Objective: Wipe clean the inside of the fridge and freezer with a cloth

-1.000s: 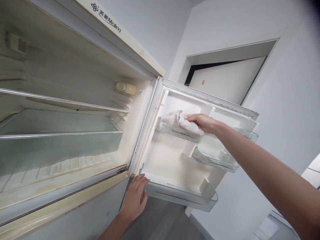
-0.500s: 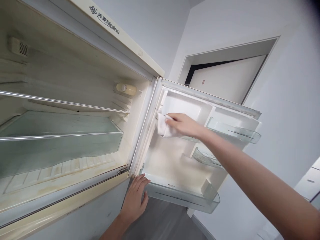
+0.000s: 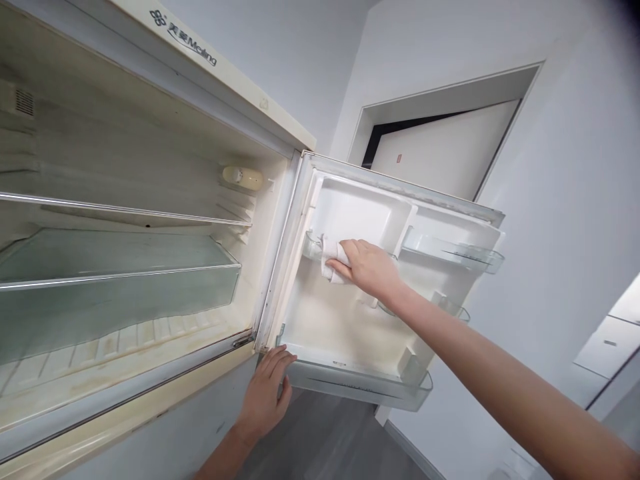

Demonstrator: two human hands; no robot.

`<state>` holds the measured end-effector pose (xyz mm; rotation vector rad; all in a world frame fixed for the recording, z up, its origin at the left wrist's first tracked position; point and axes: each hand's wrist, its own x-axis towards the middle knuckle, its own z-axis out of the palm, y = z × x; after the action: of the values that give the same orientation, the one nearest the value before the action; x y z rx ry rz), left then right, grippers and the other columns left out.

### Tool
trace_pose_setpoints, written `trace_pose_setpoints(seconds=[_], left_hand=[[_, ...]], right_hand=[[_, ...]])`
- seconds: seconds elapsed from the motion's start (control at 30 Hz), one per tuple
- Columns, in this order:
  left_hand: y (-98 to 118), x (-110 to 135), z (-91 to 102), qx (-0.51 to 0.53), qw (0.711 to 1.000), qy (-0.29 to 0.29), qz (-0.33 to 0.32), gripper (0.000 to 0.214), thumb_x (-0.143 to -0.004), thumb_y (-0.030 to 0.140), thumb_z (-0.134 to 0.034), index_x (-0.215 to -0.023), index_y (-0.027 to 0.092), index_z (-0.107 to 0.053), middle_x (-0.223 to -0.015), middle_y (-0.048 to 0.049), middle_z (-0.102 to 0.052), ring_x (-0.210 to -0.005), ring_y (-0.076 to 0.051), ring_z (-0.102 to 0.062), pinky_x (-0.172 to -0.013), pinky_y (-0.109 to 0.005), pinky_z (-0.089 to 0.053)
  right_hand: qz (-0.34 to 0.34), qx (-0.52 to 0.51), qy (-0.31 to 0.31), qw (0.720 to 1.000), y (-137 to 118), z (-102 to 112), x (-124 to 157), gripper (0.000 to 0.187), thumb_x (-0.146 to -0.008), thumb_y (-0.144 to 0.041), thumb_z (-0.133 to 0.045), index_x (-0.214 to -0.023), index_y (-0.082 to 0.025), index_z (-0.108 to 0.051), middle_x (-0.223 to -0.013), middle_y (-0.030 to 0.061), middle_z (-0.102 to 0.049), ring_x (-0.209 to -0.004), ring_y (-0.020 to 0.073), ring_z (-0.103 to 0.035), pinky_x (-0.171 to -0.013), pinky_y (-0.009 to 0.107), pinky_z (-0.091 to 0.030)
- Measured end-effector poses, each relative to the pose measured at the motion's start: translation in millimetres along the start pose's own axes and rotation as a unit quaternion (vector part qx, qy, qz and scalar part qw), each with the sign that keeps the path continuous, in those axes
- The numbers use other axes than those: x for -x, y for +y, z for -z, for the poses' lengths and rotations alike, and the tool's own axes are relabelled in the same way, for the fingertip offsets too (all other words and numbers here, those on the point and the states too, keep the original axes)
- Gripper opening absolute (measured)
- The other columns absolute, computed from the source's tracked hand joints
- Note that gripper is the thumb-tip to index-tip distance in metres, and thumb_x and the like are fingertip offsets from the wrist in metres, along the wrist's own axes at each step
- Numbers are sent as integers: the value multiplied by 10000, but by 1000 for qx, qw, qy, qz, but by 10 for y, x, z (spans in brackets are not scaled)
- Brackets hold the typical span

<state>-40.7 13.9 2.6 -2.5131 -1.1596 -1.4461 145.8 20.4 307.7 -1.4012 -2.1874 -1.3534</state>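
We have our right hand (image 3: 371, 268) in front of the inner face of the open fridge door (image 3: 325, 313), its fingers curled and its thumb pressed in around a bunched white cloth (image 3: 332, 261). The cloth lies against the small upper bin (image 3: 313, 247) on the hinge side of the fridge door, covering part of that bin's clear front.

Our left hand (image 3: 264, 393) is at the lower hinge-side corner of the fridge door, half spread and loosely bent, its fingertips at the end of the long bottom bin (image 3: 355, 388); we cannot tell whether it grips the rim or only rests there. It holds nothing else that we can see.

Toward the free edge of the fridge door we see another clear bin (image 3: 450, 253) high up, and a middle bin (image 3: 453, 308) partly hidden by our right forearm. Left of the fridge door is the stained fridge interior (image 3: 125, 147), with a greenish clear drawer (image 3: 120, 303) and a yellowed lamp cover (image 3: 243, 178). Below the fridge door we see grey floor (image 3: 325, 440).
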Motion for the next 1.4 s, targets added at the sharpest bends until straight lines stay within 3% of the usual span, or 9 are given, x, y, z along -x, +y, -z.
trace_pose_setpoints(seconds=[0.37,0.53,0.63,0.8,0.93,1.03,1.13,1.27,1.4], left_hand=[[1,0,6,20,1000,-3,15,461,-857,96,-438,-1284,247,-524,-1294,-73,-638,-1317,-244,-515,-1059,-491,-512],[26,1,-17,18,1000,8,16,447,-859,92,-431,-1273,235,-520,-1284,-78,-639,-1309,-246,-519,-1062,-512,-505],[31,-5,-19,19,1000,14,16,445,-860,97,-436,-1272,240,-521,-1264,-70,-650,-1297,-245,-531,-1046,-500,-520],[0,13,-10,22,999,34,2,457,-846,93,-456,-1273,241,-522,-1239,-72,-661,-1287,-244,-541,-1042,-485,-524],[-7,34,11,20,999,37,5,448,-849,92,-455,-1266,242,-524,-1223,-70,-666,-1291,-246,-539,-1047,-491,-519],[0,33,38,22,999,38,9,429,-855,97,-448,-1251,240,-528,-1205,-72,-671,-1286,-248,-543,-1047,-496,-518],[1,26,70,24,999,45,10,427,-848,96,-448,-1239,241,-539,-1196,-78,-674,-1271,-252,-557,-1035,-492,-526],[-17,32,96,31,998,46,8,403,-849,110,-453,-1216,244,-548,-1185,-78,-677,-1268,-251,-560,-1036,-475,-525],[-47,46,95,28,999,38,15,369,-873,121,-435,-1206,250,-527,-1220,-74,-660,-1290,-236,-539,-1030,-468,-533]], right_hand=[[-25,-45,103,993,338,-240,337,477,-978,-493,-325,-1011,-145,-650,-798,110,-649,-761,228,-552,-694,326,-386],[-105,-39,241,964,234,-482,376,458,-934,-483,-392,-1055,-138,-668,-895,149,-674,-833,261,-570,-821,402,-422],[-179,-41,275,944,44,-562,358,450,-944,-449,-388,-1086,-141,-682,-1026,171,-694,-988,291,-594,-917,434,-396],[-152,-63,222,961,-372,-520,187,470,-977,-393,-367,-1314,-162,-598,-1322,162,-606,-1258,301,-517,-1054,454,-325],[-73,-63,164,982,-668,-410,10,569,-990,-382,-312,-1512,-157,-347,-1521,137,-396,-1409,304,-362,-1119,466,-288],[46,-66,118,990,-763,-373,-20,610,-977,-270,-282,-1560,-137,-159,-1591,94,-242,-1479,274,-209,-1161,450,-262],[157,-54,20,986,-720,-419,35,652,-908,-80,-256,-1552,-166,-195,-1579,53,-281,-1474,236,-230,-1167,429,-285],[98,-29,-63,993,-574,-560,129,692,-843,-31,-341,-1513,-204,-339,-1467,112,-478,-1360,313,-433,-1108,521,-356],[11,-21,-62,998,-475,-656,255,698,-819,-60,-429,-1498,-211,-371,-1387,163,-554,-1251,352,-534,-1020,568,-424]])
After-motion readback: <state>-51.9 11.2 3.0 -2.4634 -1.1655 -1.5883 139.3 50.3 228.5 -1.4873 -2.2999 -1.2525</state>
